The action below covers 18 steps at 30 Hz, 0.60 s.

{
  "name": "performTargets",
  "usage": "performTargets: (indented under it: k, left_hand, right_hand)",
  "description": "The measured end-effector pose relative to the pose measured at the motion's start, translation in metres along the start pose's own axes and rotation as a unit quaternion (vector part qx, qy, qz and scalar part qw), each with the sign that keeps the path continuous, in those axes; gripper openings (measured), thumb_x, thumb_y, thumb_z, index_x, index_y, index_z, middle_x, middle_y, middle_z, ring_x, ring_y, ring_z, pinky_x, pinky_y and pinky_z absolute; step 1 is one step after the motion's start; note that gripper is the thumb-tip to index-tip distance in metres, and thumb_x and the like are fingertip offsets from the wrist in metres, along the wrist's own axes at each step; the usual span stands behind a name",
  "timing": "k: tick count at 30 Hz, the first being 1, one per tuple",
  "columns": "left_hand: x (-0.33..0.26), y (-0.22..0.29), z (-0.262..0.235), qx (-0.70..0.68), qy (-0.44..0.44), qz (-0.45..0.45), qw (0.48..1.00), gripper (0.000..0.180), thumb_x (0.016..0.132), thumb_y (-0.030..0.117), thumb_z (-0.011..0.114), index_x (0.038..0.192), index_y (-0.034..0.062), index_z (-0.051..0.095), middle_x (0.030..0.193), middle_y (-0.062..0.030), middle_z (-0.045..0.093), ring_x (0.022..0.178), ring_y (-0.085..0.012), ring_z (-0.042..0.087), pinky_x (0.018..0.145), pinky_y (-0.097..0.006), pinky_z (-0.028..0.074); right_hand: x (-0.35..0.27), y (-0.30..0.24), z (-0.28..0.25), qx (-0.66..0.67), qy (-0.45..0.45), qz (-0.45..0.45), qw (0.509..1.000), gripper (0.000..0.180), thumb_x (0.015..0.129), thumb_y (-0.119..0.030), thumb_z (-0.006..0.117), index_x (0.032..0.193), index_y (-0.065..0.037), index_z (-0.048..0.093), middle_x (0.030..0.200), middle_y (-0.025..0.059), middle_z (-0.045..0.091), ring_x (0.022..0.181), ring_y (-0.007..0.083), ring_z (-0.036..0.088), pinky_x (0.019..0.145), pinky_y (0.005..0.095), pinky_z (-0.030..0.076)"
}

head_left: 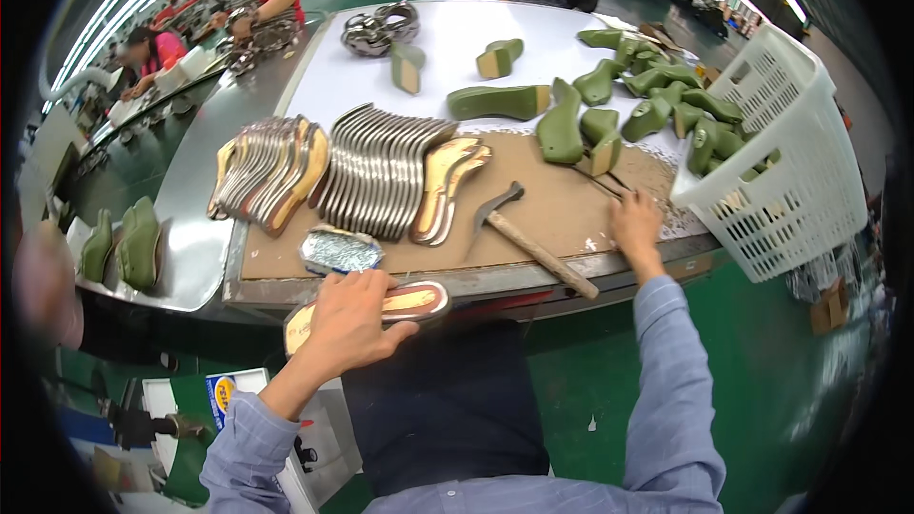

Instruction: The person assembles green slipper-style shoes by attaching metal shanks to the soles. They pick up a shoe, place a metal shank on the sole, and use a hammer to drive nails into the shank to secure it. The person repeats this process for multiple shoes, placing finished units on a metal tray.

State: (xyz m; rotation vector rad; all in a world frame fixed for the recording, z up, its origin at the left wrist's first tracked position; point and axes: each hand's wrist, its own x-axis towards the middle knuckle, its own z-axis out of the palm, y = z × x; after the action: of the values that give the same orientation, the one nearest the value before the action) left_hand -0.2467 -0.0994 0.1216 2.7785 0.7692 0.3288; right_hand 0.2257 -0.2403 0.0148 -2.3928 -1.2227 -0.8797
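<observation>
My left hand (354, 319) is wrapped over a shoe last with an insole on its upturned bottom (416, 299), held at the table's front edge. Toward the right of the brown board, my right hand (637, 227) has its fingers bent round the end of a thin dark tool (612, 183) with two slim handles; its far end is hidden beside the green lasts. Between the hands a hammer (538, 250) lies with its wooden handle over the front edge. Just beyond my left hand sits a small tray of tacks (340, 252).
Rows of metallic shoe parts (381, 171) and insole-topped pieces (271, 171) stand at the left. Green lasts (562, 124) are heaped beside a white plastic basket (781, 171) at the right. Silver rings of parts (381, 29) lie far back. Other people work beyond the table.
</observation>
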Motion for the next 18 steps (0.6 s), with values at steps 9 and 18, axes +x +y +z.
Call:
performTargets:
  k: [9,18]
  left_hand:
    - [0.017,-0.064,-0.021,-0.168,0.077,-0.106,0.977,0.031,0.089,0.027,0.073,0.107,0.0023,0.074,0.102,-0.0163,0.074,0.097,-0.0338,0.069,0.084,-0.040,0.054]
    - [0.049,-0.133,0.007,0.007,-0.086,-0.259,0.962,0.025,0.075,0.032,0.081,0.094,0.0158,0.081,0.087,-0.0103,0.076,0.086,-0.0305,0.072,0.081,-0.043,0.055]
  right_hand:
    - [-0.017,0.000,-0.064,0.509,-0.198,0.380,0.746,0.044,0.104,-0.040,0.046,0.108,0.001,0.060,0.097,0.0177,0.071,0.085,0.0258,0.070,0.071,0.0386,0.055]
    - [-0.013,-0.218,-0.168,0.855,-0.085,0.178,0.479,0.029,0.105,-0.029,0.046,0.105,-0.001,0.052,0.100,0.0123,0.060,0.085,0.0171,0.057,0.078,0.0340,0.048]
